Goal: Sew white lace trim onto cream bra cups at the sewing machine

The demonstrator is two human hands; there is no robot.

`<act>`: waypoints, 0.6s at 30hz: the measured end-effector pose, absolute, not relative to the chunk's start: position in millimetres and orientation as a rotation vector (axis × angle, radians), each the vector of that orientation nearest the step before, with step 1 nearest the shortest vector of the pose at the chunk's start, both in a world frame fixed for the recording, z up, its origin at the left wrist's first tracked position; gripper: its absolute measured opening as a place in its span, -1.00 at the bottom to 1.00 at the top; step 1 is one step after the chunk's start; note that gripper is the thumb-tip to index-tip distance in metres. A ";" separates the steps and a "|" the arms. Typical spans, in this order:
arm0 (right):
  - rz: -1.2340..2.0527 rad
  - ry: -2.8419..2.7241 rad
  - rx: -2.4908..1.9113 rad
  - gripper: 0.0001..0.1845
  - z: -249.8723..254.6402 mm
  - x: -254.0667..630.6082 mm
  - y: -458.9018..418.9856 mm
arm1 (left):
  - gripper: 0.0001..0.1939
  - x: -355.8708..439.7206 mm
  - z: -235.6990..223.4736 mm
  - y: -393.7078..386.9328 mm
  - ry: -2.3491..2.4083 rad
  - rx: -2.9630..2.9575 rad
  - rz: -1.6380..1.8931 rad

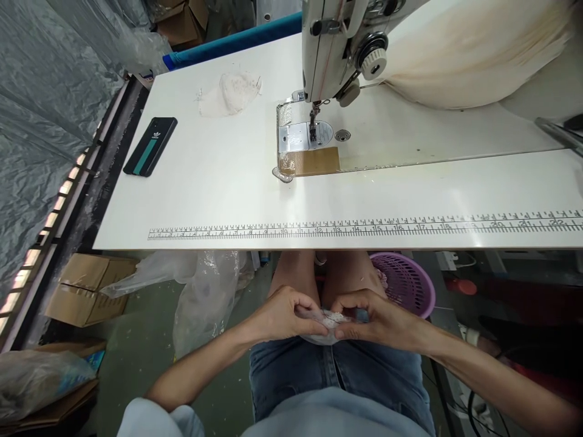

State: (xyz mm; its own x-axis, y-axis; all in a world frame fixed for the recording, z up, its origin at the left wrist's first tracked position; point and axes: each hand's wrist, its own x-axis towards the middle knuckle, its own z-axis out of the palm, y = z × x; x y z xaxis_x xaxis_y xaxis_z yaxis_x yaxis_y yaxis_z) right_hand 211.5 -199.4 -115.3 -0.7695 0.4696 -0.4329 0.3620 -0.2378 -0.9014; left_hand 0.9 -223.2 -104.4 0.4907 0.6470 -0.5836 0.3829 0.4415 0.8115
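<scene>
Over my lap, below the table's front edge, both hands hold a small piece of white, lacy-looking fabric point(324, 337). My left hand point(291, 312) pinches its left side between thumb and fingers. On the other side, the thumb and fingers of my right hand point(368, 315) close on its edge. The fingers cover parts of the fabric, so its full shape is hidden. Above and ahead stands a sewing machine point(328, 54), its presser foot point(313, 130) over the metal needle plate point(294, 138). No fabric shows under the foot.
A dark phone with a green stripe point(150, 147) and a pale fabric piece point(232, 94) lie on the white table point(218, 182). Cream fabric point(478, 54) is heaped at the right. Below are a purple basket point(405, 282), plastic bags point(207, 303) and a cardboard box point(88, 291).
</scene>
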 end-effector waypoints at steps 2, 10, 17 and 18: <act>2.193 -1.842 -1.007 -0.63 -115.9 211.5 -200.3 | -0.74 0.9 -104.8 -224.1 1.113 1.147 0.215; 2.148 -1.888 -0.999 -0.66 -112.5 212.2 -200.6 | -0.72 1.2 -105.3 -225.2 1.116 1.086 0.241; 2.020 -1.972 -1.060 -0.70 -116.4 214.0 -203.3 | -0.75 1.0 -106.4 -224.7 1.146 1.072 0.229; 2.005 -1.985 -1.047 -0.72 -116.7 214.2 -204.1 | -0.76 1.1 -105.1 -224.9 1.147 1.090 0.232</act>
